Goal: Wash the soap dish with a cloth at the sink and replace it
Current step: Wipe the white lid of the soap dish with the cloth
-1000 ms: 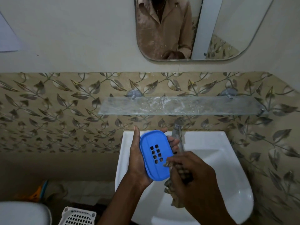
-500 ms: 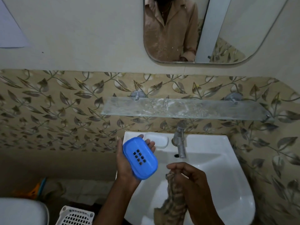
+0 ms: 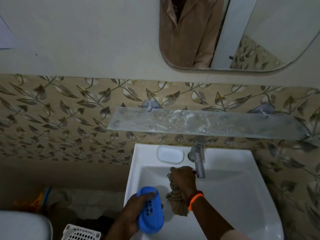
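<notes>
We see the left hand (image 3: pixel 134 211) wrapped around the blue plastic soap dish with drain slots (image 3: pixel 150 212), held over the near-left edge of the white ceramic sink (image 3: pixel 242 196). The right hand (image 3: pixel 183 181), fingers curled, grips the brown striped cloth (image 3: pixel 177 200), which hangs into the basin just beside the metal tap (image 3: pixel 198 158). An orange wristband (image 3: pixel 194 200) sits on the right wrist. Above the sink: a frosted glass shelf (image 3: pixel 199 122) and a wall mirror (image 3: pixel 242 32).
</notes>
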The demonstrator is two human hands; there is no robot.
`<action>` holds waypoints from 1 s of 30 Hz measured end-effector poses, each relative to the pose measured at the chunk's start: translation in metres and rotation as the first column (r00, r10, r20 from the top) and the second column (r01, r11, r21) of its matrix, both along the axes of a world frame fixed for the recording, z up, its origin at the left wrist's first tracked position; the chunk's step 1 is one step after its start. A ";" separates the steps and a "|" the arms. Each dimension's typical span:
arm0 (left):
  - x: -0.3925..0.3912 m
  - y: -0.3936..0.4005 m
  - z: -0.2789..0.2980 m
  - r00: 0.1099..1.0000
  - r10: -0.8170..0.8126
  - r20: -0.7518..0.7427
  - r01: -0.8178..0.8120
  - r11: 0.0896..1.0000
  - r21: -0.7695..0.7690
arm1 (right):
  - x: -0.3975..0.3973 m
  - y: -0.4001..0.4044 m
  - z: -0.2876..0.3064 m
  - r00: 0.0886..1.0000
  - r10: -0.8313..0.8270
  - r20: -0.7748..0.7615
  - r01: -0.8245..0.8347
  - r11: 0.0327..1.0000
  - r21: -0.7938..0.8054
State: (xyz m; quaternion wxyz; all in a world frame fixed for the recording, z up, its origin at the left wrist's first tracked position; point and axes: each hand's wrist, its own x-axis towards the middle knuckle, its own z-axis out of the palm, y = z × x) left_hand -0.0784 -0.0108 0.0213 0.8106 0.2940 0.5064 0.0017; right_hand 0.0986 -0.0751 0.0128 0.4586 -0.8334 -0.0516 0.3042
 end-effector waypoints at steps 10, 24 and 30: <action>-0.005 0.017 -0.022 0.957 -0.286 -0.052 0.275 0.832 0.482 | 0.027 0.033 -0.007 0.996 -0.093 -0.011 0.089 0.973 -0.212; 0.026 0.021 -0.001 0.993 0.090 0.075 -0.103 0.975 0.196 | -0.001 -0.018 0.054 0.894 0.364 0.261 -0.373 0.928 -0.015; 0.014 0.019 0.030 0.900 -0.157 0.406 0.230 0.964 -0.136 | -0.008 -0.060 0.098 0.662 0.647 0.378 -0.635 0.753 -0.175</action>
